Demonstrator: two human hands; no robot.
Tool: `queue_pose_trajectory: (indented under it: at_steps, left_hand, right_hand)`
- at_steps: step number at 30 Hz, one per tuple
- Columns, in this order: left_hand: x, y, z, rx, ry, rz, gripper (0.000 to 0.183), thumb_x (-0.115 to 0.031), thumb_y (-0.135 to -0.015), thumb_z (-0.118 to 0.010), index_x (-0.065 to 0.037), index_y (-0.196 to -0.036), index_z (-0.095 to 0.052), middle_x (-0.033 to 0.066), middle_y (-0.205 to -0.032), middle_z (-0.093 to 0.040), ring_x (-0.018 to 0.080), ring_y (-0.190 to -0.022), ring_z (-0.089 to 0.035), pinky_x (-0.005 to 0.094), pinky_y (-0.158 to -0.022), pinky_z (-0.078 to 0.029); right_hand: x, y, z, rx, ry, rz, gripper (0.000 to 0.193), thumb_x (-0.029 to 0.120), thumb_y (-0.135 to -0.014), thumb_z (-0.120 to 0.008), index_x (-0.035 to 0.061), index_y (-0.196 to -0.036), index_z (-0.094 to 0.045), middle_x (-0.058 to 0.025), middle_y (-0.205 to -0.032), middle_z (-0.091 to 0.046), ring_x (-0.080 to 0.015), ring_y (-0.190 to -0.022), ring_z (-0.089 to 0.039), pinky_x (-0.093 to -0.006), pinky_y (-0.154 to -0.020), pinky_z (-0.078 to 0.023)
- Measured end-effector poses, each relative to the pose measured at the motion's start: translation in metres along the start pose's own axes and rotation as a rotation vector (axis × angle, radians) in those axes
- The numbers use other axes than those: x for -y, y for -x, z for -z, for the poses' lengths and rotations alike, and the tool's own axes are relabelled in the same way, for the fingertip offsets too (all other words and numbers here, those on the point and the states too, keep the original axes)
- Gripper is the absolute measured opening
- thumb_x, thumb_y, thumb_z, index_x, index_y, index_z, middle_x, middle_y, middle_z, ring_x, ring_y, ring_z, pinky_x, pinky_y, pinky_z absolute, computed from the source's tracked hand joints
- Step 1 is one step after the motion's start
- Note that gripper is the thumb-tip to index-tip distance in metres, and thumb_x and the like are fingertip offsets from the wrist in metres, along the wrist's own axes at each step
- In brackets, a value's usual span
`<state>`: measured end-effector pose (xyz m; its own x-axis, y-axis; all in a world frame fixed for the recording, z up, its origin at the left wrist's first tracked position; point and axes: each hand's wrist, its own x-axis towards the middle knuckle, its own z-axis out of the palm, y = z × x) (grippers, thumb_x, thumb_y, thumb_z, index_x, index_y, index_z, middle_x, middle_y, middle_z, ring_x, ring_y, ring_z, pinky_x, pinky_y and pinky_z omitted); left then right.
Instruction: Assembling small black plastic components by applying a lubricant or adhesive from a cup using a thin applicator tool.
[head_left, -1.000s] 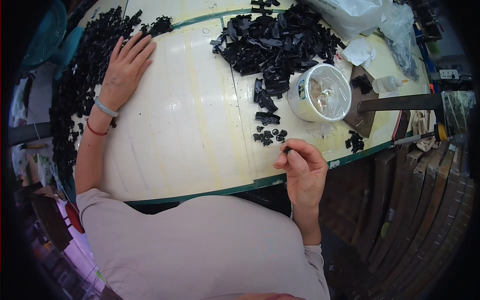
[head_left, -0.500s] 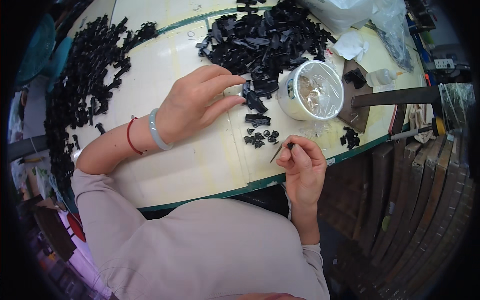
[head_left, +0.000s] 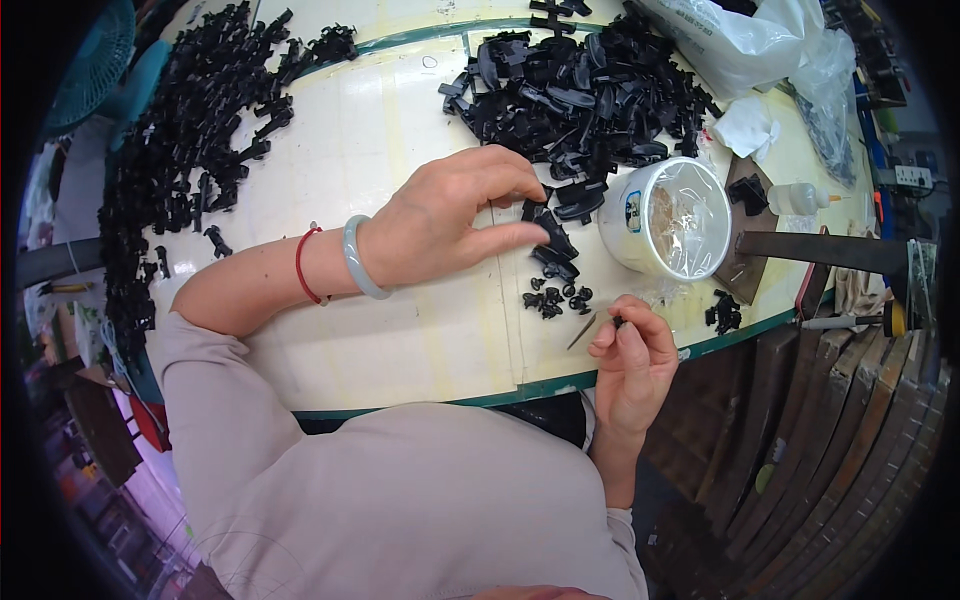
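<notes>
My left hand reaches over the table with thumb and forefinger apart, on either side of the near end of a curved black plastic part. The part lies on the table; I cannot tell how firmly the fingertips touch it. Just nearer lies another black part, then a small cluster of round black pieces. My right hand is closed near the table's front edge. It grips a thin pointed metal tool, its tip toward the left, and a small black piece at the fingertips.
A large heap of black plastic parts fills the far middle, and many smaller ones spread at the left. A white tub lined with clear plastic stands right of my left hand. Beyond are a small bottle, crumpled tissue and plastic bags.
My left hand has reached slightly farther right, its fingertips now at the curved black part. My right hand keeps its grip on the tool and small piece. The whole view has shifted.
</notes>
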<state>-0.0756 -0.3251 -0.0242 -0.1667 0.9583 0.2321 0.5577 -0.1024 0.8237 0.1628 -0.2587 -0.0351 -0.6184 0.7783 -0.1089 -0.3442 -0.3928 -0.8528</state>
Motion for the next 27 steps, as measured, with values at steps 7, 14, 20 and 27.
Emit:
queue_pose_trajectory:
  at_steps: [7, 14, 20, 27]
  left_hand:
    - [0.001, -0.002, -0.002, -0.041, 0.02, 0.144, 0.02, -0.001, -0.079, -0.066, -0.001, -0.099, -0.062, 0.0083, -0.093, -0.061, 0.0142, -0.076, -0.059, 0.0215, -0.062, -0.049]
    - [-0.011, -0.026, 0.014, -0.173, -0.257, -0.191, 0.023, -0.003, -0.075, -0.069, -0.005, -0.097, -0.064, 0.0075, -0.095, -0.061, 0.021, -0.086, -0.057, 0.0289, -0.072, -0.048]
    - [0.006, -0.105, 0.021, 0.187, -0.412, -0.649, 0.035, -0.019, -0.073, -0.069, -0.009, -0.106, -0.062, 0.0097, -0.119, -0.054, 0.0318, -0.115, -0.044, 0.0427, -0.095, -0.037]
    - [0.029, -0.116, 0.012, 0.351, -0.33, -0.642, 0.034, -0.024, -0.071, -0.059, -0.003, -0.097, -0.066, 0.014, -0.118, -0.056, 0.0304, -0.118, -0.044, 0.0412, -0.099, -0.035]
  right_hand:
    - [0.0, -0.001, 0.001, -0.005, -0.025, -0.025, 0.022, -0.002, -0.087, -0.053, -0.0067, -0.108, -0.056, -0.0173, -0.104, -0.057, -0.0166, -0.077, -0.061, -0.0276, -0.068, -0.055]
    - [-0.002, -0.002, 0.0, 0.002, -0.025, 0.02, 0.02, -0.001, -0.087, -0.053, -0.0067, -0.106, -0.057, -0.0158, -0.103, -0.056, -0.0171, -0.076, -0.061, -0.0301, -0.069, -0.054]
    - [-0.006, 0.0, 0.001, -0.006, -0.027, 0.035, 0.019, -0.004, -0.086, -0.053, -0.007, -0.104, -0.057, -0.0156, -0.103, -0.055, -0.018, -0.076, -0.061, -0.0296, -0.069, -0.053]
    - [-0.007, 0.007, 0.004, 0.042, 0.083, 0.118, 0.019, -0.005, -0.084, -0.052, -0.0084, -0.103, -0.056, -0.0175, -0.098, -0.055, -0.0203, -0.068, -0.061, -0.0291, -0.067, -0.052]
